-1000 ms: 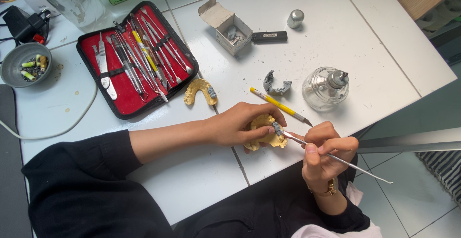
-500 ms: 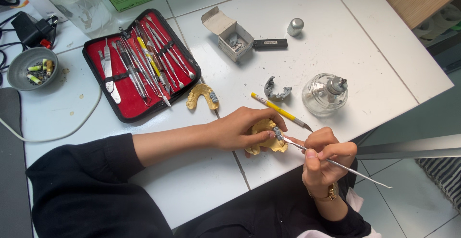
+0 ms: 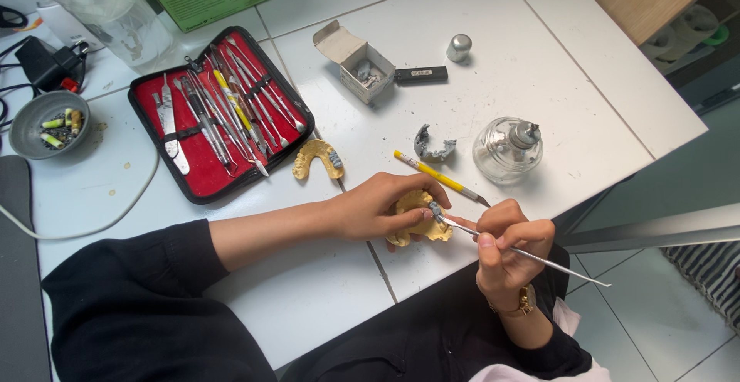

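1. The left hand (image 3: 378, 211) is closed around a yellow dental cast (image 3: 416, 220), holding it against the white tiled worktop (image 3: 539, 66) near its front edge.
2. The right hand (image 3: 509, 247) pinches a thin metal instrument (image 3: 524, 252) like a pen; its tip touches grey material on the cast.
3. A yellow-handled tool (image 3: 435, 176) lies just beyond the cast.
4. A second yellow cast (image 3: 316, 157) sits beside an open red instrument case (image 3: 220, 112).
5. A glass spirit lamp (image 3: 507, 149) stands near the right edge, a grey wax piece (image 3: 433, 144) beside it.

Black long sleeve on left arm (image 3: 131, 297), pushed up, gold watch, prob. metal, at right wrist (image 3: 527, 300)
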